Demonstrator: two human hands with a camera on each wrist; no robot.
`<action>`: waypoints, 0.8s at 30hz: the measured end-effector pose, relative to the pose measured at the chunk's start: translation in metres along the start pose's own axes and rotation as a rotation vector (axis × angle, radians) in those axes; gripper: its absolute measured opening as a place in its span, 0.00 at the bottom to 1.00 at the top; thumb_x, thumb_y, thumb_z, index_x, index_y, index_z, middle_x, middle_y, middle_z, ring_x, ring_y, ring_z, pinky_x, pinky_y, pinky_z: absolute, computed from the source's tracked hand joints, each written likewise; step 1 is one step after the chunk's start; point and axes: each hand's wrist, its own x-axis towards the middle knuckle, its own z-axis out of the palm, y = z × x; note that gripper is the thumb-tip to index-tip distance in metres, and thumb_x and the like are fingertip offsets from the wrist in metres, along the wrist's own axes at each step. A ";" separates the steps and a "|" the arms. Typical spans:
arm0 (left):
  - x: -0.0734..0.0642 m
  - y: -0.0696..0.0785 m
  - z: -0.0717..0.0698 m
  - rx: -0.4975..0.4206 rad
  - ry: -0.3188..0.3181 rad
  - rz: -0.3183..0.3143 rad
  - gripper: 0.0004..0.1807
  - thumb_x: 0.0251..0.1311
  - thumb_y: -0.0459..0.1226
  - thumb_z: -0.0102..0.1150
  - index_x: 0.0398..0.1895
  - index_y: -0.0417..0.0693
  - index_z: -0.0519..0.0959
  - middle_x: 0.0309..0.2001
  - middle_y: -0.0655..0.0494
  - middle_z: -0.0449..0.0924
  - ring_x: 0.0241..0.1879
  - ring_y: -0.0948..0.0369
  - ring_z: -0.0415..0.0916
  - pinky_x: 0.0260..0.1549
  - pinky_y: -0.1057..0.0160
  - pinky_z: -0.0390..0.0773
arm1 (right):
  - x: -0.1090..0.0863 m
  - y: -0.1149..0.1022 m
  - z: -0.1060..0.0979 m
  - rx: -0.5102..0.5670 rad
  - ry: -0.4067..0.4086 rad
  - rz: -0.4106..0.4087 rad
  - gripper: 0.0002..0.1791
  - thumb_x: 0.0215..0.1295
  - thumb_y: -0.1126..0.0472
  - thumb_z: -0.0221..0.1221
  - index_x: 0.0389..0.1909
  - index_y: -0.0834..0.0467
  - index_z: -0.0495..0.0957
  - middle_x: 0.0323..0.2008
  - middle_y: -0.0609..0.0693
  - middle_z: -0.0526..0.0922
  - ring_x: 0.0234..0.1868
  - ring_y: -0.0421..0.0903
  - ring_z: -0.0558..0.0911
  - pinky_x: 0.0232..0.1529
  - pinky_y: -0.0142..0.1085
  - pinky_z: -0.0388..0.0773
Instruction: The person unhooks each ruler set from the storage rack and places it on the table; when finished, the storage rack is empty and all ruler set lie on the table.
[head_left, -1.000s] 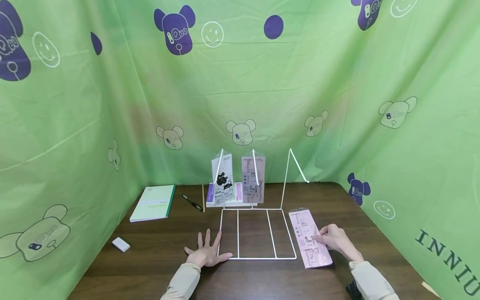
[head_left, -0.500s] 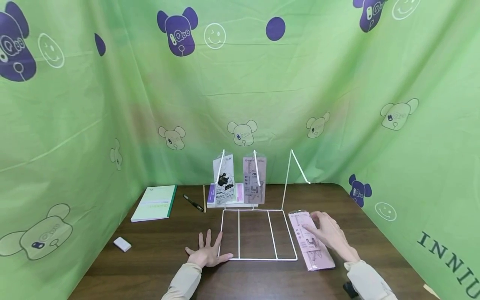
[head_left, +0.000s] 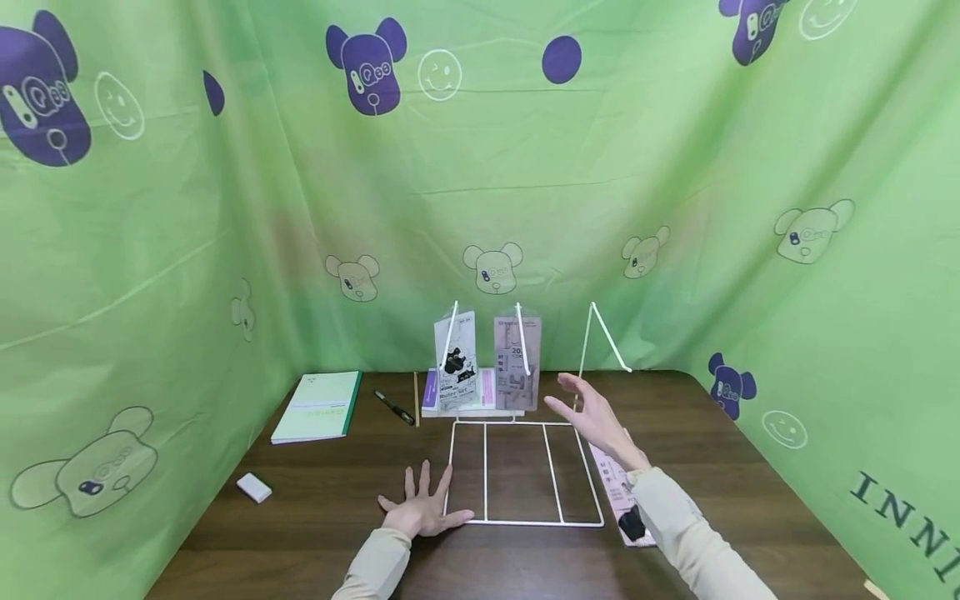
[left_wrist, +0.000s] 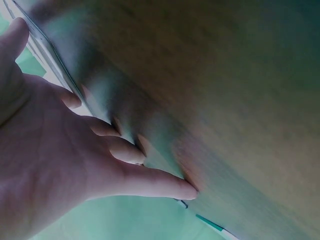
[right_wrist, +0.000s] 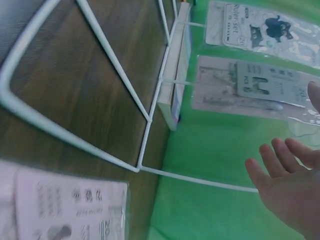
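Note:
My left hand [head_left: 423,508] rests with spread fingers on the table at the front left corner of a white wire display rack [head_left: 525,523], thumb along its front bar. My right hand [head_left: 600,421] is raised over the rack's right side with fingers apart, holding nothing. In the head view it overlaps the right post, below the bare right hook [head_left: 611,335]. From the left hook hangs a white ruler set pack [head_left: 457,354] with black cats, and from the middle hook a pink ruler set pack [head_left: 517,367]. Another pink ruler pack [right_wrist: 75,205] lies beside the rack, partly covered by my right forearm in the head view.
A notebook [head_left: 318,406], a black pen [head_left: 394,408] and a thin wooden stick [head_left: 417,400] lie at the back left. A white eraser-like block [head_left: 254,487] is nearer the left edge. Behind the hanging packs sits a purple and pink box [head_left: 487,387]. Green cloth surrounds the table.
My right hand has let go of the pink ruler pack on the table and moved up and left toward the rack's hooks. My left hand stays in place.

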 end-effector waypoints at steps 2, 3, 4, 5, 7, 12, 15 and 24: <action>-0.001 0.002 -0.002 0.004 -0.006 -0.002 0.54 0.48 0.77 0.39 0.76 0.64 0.46 0.75 0.42 0.39 0.72 0.38 0.33 0.47 0.17 0.39 | 0.009 0.004 0.005 0.044 -0.008 0.009 0.36 0.63 0.49 0.63 0.65 0.67 0.65 0.61 0.64 0.72 0.62 0.60 0.71 0.59 0.54 0.68; -0.002 0.004 -0.004 0.001 -0.012 -0.006 0.54 0.49 0.76 0.41 0.76 0.63 0.47 0.75 0.42 0.39 0.72 0.38 0.33 0.47 0.17 0.39 | 0.013 0.006 0.008 0.062 -0.012 0.014 0.36 0.64 0.50 0.62 0.65 0.68 0.64 0.61 0.65 0.71 0.62 0.60 0.70 0.59 0.54 0.67; -0.004 0.006 -0.006 -0.001 -0.017 -0.008 0.53 0.50 0.75 0.42 0.76 0.62 0.47 0.75 0.41 0.39 0.72 0.38 0.34 0.47 0.17 0.39 | 0.017 0.007 0.010 0.081 -0.018 0.021 0.36 0.64 0.51 0.62 0.65 0.68 0.64 0.62 0.66 0.70 0.63 0.61 0.70 0.60 0.54 0.67; -0.006 0.008 -0.009 0.001 -0.022 -0.011 0.52 0.51 0.74 0.43 0.76 0.62 0.47 0.75 0.41 0.39 0.72 0.38 0.34 0.48 0.17 0.40 | 0.021 0.008 0.012 0.101 -0.027 0.024 0.36 0.65 0.52 0.62 0.65 0.70 0.63 0.62 0.67 0.70 0.63 0.62 0.69 0.60 0.54 0.66; -0.008 0.010 -0.012 -0.006 -0.027 -0.015 0.51 0.53 0.72 0.46 0.76 0.60 0.49 0.75 0.41 0.41 0.72 0.38 0.35 0.48 0.17 0.41 | 0.027 0.011 0.016 0.143 -0.039 0.035 0.36 0.65 0.53 0.61 0.65 0.71 0.62 0.63 0.68 0.68 0.63 0.63 0.68 0.61 0.54 0.65; -0.004 0.008 -0.007 0.002 -0.015 -0.014 0.52 0.51 0.75 0.43 0.76 0.62 0.48 0.75 0.43 0.40 0.73 0.39 0.34 0.49 0.18 0.40 | 0.037 0.013 0.025 0.233 -0.060 0.067 0.36 0.65 0.56 0.62 0.66 0.72 0.60 0.62 0.71 0.67 0.63 0.66 0.67 0.63 0.56 0.62; 0.001 0.004 0.000 0.002 -0.007 -0.016 0.54 0.48 0.77 0.40 0.76 0.64 0.47 0.76 0.44 0.38 0.73 0.41 0.32 0.49 0.18 0.38 | 0.042 0.014 0.032 0.245 -0.073 0.086 0.35 0.65 0.57 0.61 0.65 0.72 0.60 0.60 0.73 0.68 0.62 0.67 0.68 0.61 0.56 0.63; -0.005 0.007 -0.007 0.000 -0.010 -0.015 0.53 0.51 0.74 0.44 0.76 0.63 0.46 0.75 0.42 0.39 0.72 0.38 0.33 0.48 0.17 0.41 | 0.050 0.014 0.049 0.184 -0.047 0.091 0.24 0.66 0.60 0.60 0.58 0.70 0.69 0.51 0.68 0.78 0.54 0.64 0.77 0.56 0.53 0.71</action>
